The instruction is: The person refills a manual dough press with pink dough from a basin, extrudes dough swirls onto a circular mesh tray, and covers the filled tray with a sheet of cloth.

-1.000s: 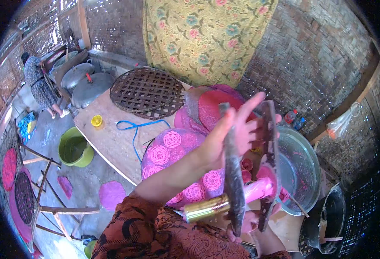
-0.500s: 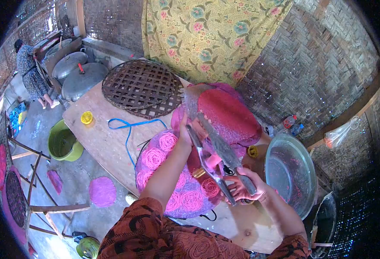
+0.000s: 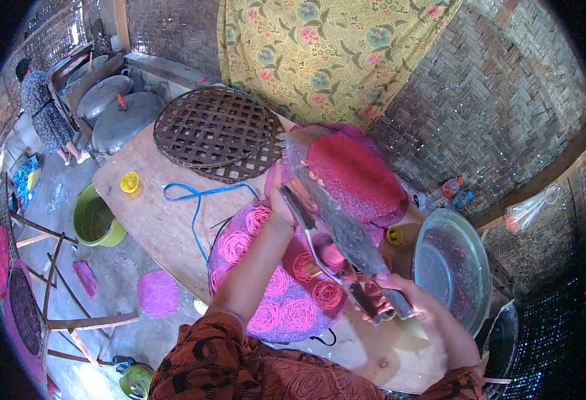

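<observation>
Slanting across the middle is a hand-held wooden press (image 3: 349, 233) with two long lever arms and a pink lump between them. Its far end is gripped by my left hand (image 3: 282, 200), whose fingertips show over the upper board. My right hand (image 3: 413, 297) is wrapped round the near ends of both arms. Beneath the press lies a round tray covered in purple cloth (image 3: 243, 223), carrying several coiled nests of pink strands (image 3: 299, 313). Some nests are hidden by my left forearm and the press.
Behind the press sits a red dough mound (image 3: 356, 177) on pink cloth. Woven trays (image 3: 216, 130), a blue strap (image 3: 198, 195) and a yellow cup (image 3: 129, 183) lie on the table (image 3: 156, 230). A large basin (image 3: 449, 267) stands right. A person (image 3: 43, 110) stands by big lidded pots (image 3: 129, 123).
The press has shifted slightly right and down with both hands still on it. My view has moved a little. The nests stay in place.
</observation>
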`<state>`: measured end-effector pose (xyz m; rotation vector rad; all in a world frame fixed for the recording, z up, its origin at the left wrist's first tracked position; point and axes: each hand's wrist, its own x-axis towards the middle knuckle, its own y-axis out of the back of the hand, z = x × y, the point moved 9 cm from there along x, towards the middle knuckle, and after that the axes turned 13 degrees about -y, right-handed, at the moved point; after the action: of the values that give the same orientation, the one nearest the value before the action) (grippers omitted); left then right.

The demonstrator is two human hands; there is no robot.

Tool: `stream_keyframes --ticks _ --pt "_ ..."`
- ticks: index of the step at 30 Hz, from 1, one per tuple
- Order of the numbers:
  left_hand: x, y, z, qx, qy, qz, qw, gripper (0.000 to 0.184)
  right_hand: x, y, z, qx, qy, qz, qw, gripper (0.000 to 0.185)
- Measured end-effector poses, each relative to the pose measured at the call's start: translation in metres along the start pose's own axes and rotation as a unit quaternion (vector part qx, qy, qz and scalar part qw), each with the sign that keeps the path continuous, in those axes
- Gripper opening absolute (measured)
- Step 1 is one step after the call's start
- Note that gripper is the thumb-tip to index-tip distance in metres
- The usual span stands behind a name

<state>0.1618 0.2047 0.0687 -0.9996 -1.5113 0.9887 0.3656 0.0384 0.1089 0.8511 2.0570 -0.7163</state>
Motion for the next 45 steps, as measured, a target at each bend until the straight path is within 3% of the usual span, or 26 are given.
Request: stream_keyframes --ticks 8,10,13,18,20,22,24,25,28,30,32,36,42,45 --pt "0.017 0.001 0.004 0.002 -0.001 -0.038 0.999 0.048 0.015 0.021 -0.002 -0.055 0.02 0.085 0.995 0.053" --pt "0.013 0.004 0.013 0.02 0.013 -0.025 0.999 0.049 0.03 0.028 0.01 -0.057 0.03 0.083 0.995 0.051" --pt "-0.006 0.011 0.011 0.016 0.006 -0.005 1.0 0.052 0.034 0.016 0.019 -0.041 0.01 -0.002 0.999 0.063" --pt "-0.006 0.058 -0.015 -0.034 0.018 0.028 0.999 0.054 0.028 0.028 0.026 -0.033 -0.018 0.046 0.998 0.06" --pt "0.003 0.049 -0.018 -0.056 0.03 -0.004 0.998 0.052 0.042 0.045 0.029 -0.047 0.033 0.091 0.994 0.048" --pt "0.013 0.025 -0.016 -0.039 0.06 -0.07 0.995 0.049 0.046 0.047 0.026 -0.068 0.026 0.104 0.992 0.049" --pt "0.025 -0.002 -0.003 -0.022 0.063 -0.082 0.994 0.049 0.046 0.036 0.005 -0.118 0.115 0.078 0.983 0.048" --pt "0.027 -0.014 0.004 -0.004 0.067 -0.091 0.994 0.048 0.051 0.034 0.004 -0.087 0.094 0.034 0.991 0.054" --pt "0.031 -0.022 0.035 0.031 0.029 -0.041 0.998 0.045 0.055 0.016 -0.009 -0.027 0.011 0.024 0.999 0.062" --pt "0.029 0.004 0.059 0.067 0.004 -0.031 0.997 0.044 0.065 0.0 -0.021 -0.066 0.013 -0.008 0.998 0.069" --pt "0.019 0.019 0.077 0.016 -0.03 -0.049 0.998 0.049 0.077 -0.004 -0.026 -0.089 -0.023 -0.002 0.996 0.069" --pt "0.022 0.031 0.108 0.015 -0.091 -0.064 0.994 0.048 0.093 0.006 -0.052 -0.194 0.003 0.079 0.978 0.059" --pt "0.008 -0.022 0.117 0.024 -0.07 -0.077 0.994 0.051 0.068 -0.022 -0.064 -0.178 0.042 0.079 0.98 0.052" --pt "0.004 -0.012 0.104 0.015 -0.095 -0.046 0.994 0.04 0.045 -0.019 -0.067 -0.2 0.032 0.106 0.974 0.054"
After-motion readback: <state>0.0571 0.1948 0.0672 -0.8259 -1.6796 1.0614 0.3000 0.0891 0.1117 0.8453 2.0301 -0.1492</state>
